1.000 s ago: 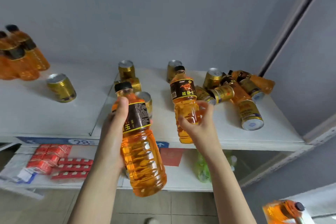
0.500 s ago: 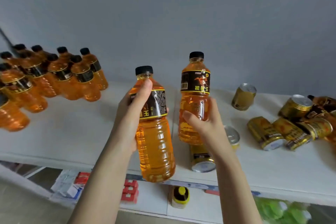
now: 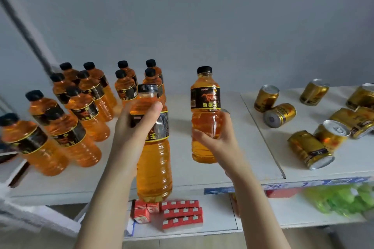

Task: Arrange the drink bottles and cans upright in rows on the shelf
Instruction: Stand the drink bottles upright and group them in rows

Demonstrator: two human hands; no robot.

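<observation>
Twelve orange bottles (image 3: 85, 115) are counted on the left part of the shelf (image 3: 192, 174), upright in rows. Two more are held above its front edge, both upright. The large bottle (image 3: 154, 168) is gripped at the label by the left hand (image 3: 135, 127), and the small bottle (image 3: 205, 95) is gripped at the body by the right hand (image 3: 218, 141). About eight gold cans (image 3: 310, 149) are seen at the right, some standing and some lying. On the lower shelf (image 3: 218, 218) red boxes (image 3: 182, 214) and green packs (image 3: 340, 198) are kept.

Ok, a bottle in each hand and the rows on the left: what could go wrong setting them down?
The bottle in the left hand hangs below the shelf edge and could clip it going in. The standing bottles sit close together, so a nudge might topple several. The cans lying on their sides may roll if the shelf is jolted.
</observation>
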